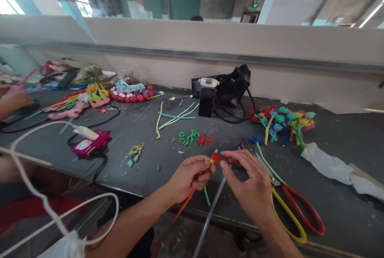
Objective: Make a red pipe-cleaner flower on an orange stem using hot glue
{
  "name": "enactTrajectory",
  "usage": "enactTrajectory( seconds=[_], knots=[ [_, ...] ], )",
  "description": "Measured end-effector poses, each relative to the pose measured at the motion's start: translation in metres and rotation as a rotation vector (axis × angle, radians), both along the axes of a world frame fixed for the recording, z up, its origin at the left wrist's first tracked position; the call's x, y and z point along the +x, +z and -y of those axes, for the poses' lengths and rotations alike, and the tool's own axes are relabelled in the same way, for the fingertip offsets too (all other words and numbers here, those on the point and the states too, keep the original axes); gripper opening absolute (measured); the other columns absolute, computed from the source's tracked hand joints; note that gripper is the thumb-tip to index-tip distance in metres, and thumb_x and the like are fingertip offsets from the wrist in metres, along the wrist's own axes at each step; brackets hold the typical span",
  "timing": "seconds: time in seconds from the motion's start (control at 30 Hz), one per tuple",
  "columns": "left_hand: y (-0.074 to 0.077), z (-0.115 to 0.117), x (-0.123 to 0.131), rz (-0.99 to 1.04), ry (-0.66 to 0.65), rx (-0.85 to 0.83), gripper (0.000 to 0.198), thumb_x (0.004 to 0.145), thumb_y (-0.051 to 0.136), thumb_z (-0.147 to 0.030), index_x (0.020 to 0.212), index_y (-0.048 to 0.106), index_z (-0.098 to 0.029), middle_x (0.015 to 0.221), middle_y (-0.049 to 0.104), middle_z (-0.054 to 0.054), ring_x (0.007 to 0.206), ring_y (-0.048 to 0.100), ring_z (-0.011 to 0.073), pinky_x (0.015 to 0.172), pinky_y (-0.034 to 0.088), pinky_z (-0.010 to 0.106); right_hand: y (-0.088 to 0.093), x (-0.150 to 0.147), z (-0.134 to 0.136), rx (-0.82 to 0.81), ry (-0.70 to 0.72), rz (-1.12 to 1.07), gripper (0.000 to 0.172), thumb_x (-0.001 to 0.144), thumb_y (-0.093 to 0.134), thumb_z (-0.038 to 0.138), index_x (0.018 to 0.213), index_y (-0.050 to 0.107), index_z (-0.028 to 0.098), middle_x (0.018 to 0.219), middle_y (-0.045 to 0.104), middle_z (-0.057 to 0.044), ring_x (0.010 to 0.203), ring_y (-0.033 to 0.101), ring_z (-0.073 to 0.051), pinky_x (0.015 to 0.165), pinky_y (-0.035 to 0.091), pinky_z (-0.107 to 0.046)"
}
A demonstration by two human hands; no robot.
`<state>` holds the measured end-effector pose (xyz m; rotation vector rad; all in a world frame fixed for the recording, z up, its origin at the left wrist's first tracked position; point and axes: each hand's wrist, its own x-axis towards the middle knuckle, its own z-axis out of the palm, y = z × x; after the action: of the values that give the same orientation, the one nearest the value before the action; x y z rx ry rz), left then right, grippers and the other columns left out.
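My left hand (193, 174) pinches a small pipe-cleaner flower (215, 157), red with a yellow base and a bit of light teal at its tip. An orange stem (183, 207) runs down below that hand, and a green stem (207, 196) shows beside it. Just right of the flower is my right hand (249, 174), thumb and fingers apart; whether a fingertip touches a petal is hard to tell. Beyond the hands lie small piles of green pieces (187, 137) and red pieces (205, 140). Scissors (282, 188) with red and yellow handles lie beside my right hand.
Finished fuzzy flowers (283, 120) lie at the right, near white wrapping (327, 164). A black bag (234, 84) and a phone (207, 102) stand at the back. A purple glue-gun-like device (90, 144) with cables sits left. Another person's hand (18, 102) is far left.
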<state>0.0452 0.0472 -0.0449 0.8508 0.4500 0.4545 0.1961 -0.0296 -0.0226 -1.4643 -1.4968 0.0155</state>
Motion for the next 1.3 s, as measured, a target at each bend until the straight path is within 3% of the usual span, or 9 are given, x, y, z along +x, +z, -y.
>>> enactTrajectory(
  seconds=[0.3,0.87,1.0,1.13,1.3],
  knots=[
    [-0.002,0.0006,-0.0004,-0.003,-0.015,0.006,0.019,0.086,0.057,-0.031,0.077,0.057,-0.014,0.05,0.026,-0.01,0.041,0.014,0.0033,0.04,0.008,0.02,0.0008,0.0005,-0.0017,-0.015,0.051,-0.014,0.012,0.088,0.056,0.019,0.085,0.067,0.022,0.079,0.065,-0.002,0.072,0.059,-0.015,0.066,0.049,-0.028],
    [0.0023,0.0031,0.0016,-0.073,0.075,0.099,0.022,0.081,0.064,-0.033,0.072,0.06,-0.013,0.049,0.023,-0.01,0.043,0.013,0.0032,0.043,0.008,0.022,-0.0058,-0.003,-0.0026,0.029,-0.002,0.038,0.01,0.089,0.057,0.018,0.081,0.063,0.02,0.074,0.061,0.0,0.07,0.056,-0.014,0.067,0.045,-0.028],
    [-0.0005,0.0032,0.0007,-0.029,0.107,0.134,0.021,0.081,0.066,-0.033,0.076,0.064,-0.013,0.05,0.03,-0.009,0.043,0.02,0.0032,0.043,0.012,0.022,-0.003,-0.0029,-0.0014,0.083,0.001,0.088,0.008,0.089,0.058,0.017,0.089,0.065,0.02,0.081,0.064,-0.001,0.077,0.059,-0.014,0.074,0.046,-0.028],
    [-0.0048,0.0037,-0.0002,0.02,0.145,0.183,0.02,0.082,0.066,-0.033,0.081,0.069,-0.013,0.049,0.039,-0.006,0.043,0.031,0.0046,0.044,0.019,0.022,0.0013,0.0006,0.0036,0.131,-0.067,0.087,0.022,0.088,0.059,0.017,0.109,0.065,0.021,0.084,0.063,-0.001,0.076,0.06,-0.013,0.075,0.047,-0.027],
    [-0.0044,0.0043,-0.0001,0.061,0.189,0.191,0.019,0.08,0.069,-0.032,0.08,0.071,-0.013,0.051,0.045,-0.004,0.047,0.036,0.0053,0.048,0.023,0.022,0.0038,0.0024,0.0066,0.118,-0.09,0.014,0.015,0.087,0.061,0.017,0.101,0.066,0.022,0.082,0.062,0.001,0.07,0.059,-0.011,0.07,0.047,-0.024]
  ],
)
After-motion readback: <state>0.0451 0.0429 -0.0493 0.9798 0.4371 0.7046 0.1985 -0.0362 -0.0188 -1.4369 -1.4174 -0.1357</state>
